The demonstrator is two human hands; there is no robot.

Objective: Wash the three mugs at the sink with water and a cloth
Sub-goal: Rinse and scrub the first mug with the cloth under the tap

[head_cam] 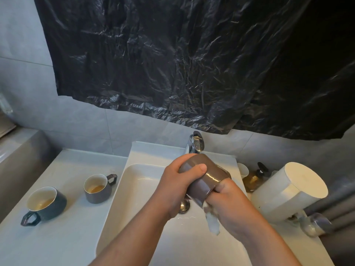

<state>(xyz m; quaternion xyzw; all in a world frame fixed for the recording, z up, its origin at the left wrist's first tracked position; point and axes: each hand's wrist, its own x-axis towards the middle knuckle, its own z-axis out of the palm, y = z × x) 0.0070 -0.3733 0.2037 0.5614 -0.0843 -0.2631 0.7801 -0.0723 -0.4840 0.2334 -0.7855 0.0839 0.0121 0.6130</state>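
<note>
A brown mug [208, 176] is held tilted over the white sink [142, 181], its mouth turned down toward my right hand. My left hand [177, 181] grips the mug's body, thumb across the top. My right hand [230, 206] presses a white cloth [212, 219] into the mug's mouth; part of the cloth hangs below my fingers. Two more mugs stand upright on the counter to the left: a dark blue one [45, 205] and a grey one [99, 186], both with brownish liquid at the bottom.
The chrome tap [196, 143] stands behind the mug, and the drain plug [184, 206] shows below it. To the right are an amber pump bottle [254, 178], a white cylindrical container [290, 191] and a small white cup [243, 169]. Black plastic sheeting [182, 64] covers the wall above.
</note>
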